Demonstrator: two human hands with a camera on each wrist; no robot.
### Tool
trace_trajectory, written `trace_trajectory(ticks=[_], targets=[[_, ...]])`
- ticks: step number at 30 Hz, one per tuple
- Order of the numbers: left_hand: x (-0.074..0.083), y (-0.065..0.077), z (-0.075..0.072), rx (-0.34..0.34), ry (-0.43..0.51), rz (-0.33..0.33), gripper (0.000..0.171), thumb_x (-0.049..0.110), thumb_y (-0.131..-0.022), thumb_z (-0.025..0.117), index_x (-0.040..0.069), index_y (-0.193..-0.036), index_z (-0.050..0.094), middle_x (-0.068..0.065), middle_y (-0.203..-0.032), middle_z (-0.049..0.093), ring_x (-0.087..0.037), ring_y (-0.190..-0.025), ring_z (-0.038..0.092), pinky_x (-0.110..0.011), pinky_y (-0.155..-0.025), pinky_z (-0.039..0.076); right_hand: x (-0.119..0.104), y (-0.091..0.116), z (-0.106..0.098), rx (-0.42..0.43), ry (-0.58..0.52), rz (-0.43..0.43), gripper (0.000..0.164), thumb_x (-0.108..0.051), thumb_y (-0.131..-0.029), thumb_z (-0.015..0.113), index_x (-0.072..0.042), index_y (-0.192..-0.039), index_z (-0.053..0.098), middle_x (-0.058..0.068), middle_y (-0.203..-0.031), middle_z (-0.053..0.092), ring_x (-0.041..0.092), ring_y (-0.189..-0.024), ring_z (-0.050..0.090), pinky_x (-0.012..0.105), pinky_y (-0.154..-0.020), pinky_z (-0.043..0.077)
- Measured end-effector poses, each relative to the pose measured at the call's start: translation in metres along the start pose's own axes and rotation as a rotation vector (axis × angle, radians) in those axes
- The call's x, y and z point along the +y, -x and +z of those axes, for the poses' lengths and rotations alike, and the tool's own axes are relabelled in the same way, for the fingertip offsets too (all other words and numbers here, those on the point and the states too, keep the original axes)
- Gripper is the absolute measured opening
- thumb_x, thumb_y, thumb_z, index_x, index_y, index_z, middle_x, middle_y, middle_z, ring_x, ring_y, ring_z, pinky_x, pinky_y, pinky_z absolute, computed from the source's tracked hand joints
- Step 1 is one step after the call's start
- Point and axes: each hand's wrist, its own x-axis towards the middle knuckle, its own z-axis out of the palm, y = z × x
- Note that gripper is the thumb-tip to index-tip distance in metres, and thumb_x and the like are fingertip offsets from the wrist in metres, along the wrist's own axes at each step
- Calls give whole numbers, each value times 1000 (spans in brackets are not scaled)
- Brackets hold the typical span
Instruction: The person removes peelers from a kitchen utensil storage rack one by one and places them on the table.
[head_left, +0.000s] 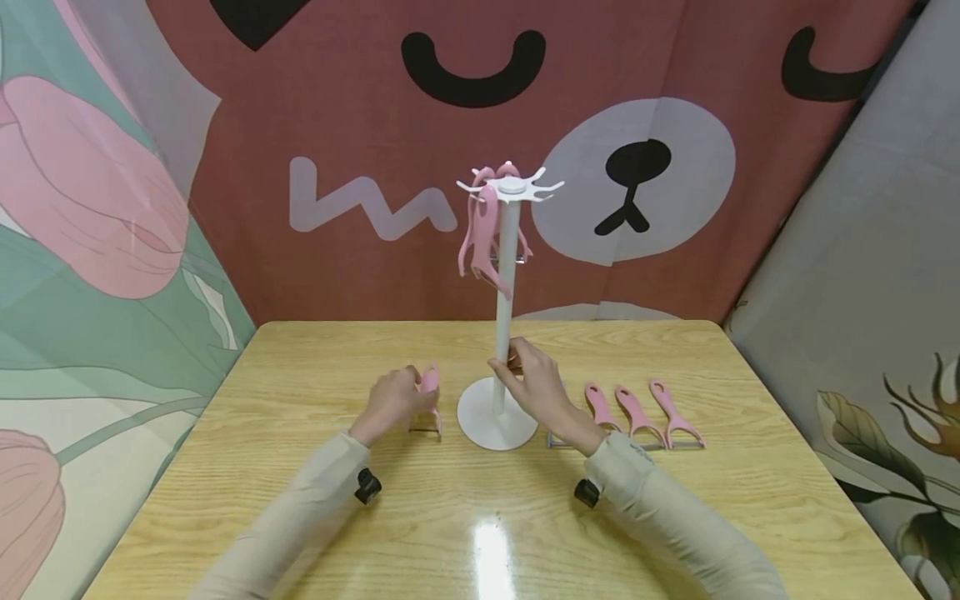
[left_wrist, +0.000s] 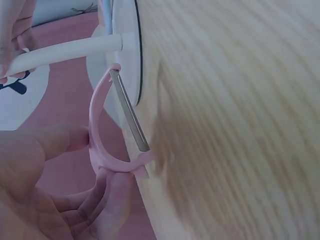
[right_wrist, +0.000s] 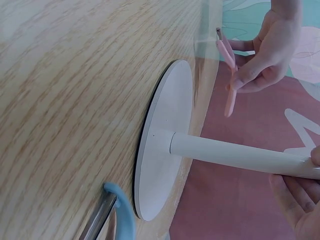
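My left hand (head_left: 393, 396) pinches a pink peeler (left_wrist: 95, 127) between thumb and fingers, left of the stand's base. The peeler's blade end points down, close over the table in the left wrist view. My right hand (head_left: 538, 387) grips the lower part of the white pole (head_left: 504, 308) of an upright stand with a round white base (head_left: 480, 429). Several hooks spread from the stand's top (head_left: 513, 187). Pink peelers (head_left: 483, 237) hang from hooks on its left and back, overlapping one another.
Three pink peelers (head_left: 600, 406) lie in a row on the wooden table (head_left: 420, 533), right of the stand. A light blue peeler (right_wrist: 125, 220) lies between them and the base, mostly hidden by my right hand in the head view. A printed cloth (head_left: 360, 275) hangs behind the table.
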Motion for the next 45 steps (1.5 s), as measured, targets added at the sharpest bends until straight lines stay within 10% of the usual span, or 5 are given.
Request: trace_trajectory(ticks=[12,45], targets=[[-6,0,12,29,3,-3,30,25,-87,72,6,-72,55,-5,-65,54,-16,-49,48,-24,-43,34,1,0,0,2,3,-5,19,-13,-95,69,1,-104,60,11,-89,66,20,-76,70,24,-67,59],[-12,-3,22,-7,-85,-69,43,30,-86,73,12,-55,50,2,-50,47,-9,-41,41,-22,-38,29,3,1,1,-1,-2,-9,20,-13,-96,68,2,-106,60,12,-89,65,20,-76,70,25,-67,59]])
